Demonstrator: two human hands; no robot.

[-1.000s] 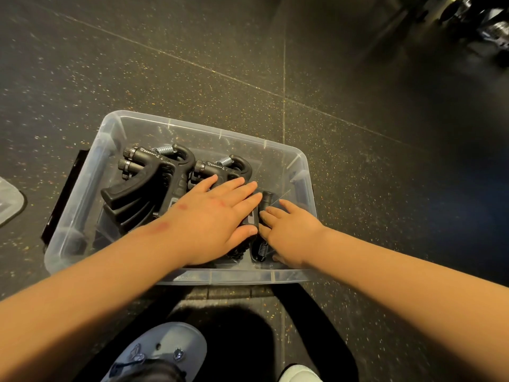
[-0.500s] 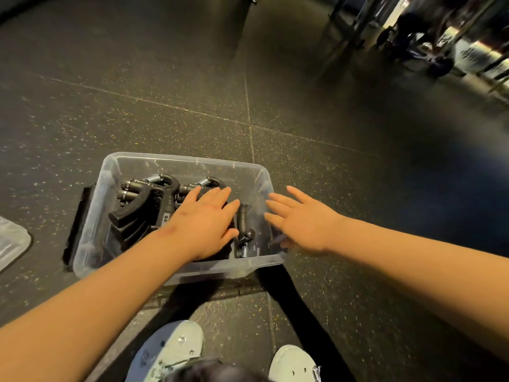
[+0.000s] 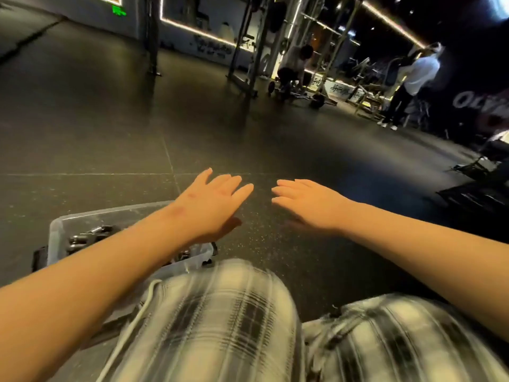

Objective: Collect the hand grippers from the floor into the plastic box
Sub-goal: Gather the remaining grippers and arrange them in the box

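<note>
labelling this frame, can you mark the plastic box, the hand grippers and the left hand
plastic box (image 3: 110, 214): head view, on its far rim
hand grippers (image 3: 88, 237): head view, on the metal spring ends
left hand (image 3: 212, 206): head view, on the back of the hand

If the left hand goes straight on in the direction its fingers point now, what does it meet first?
Probably the fingertips of the right hand, which point toward the left hand across a gap. Depth is unclear, so it might pass them over the bare floor.
</note>
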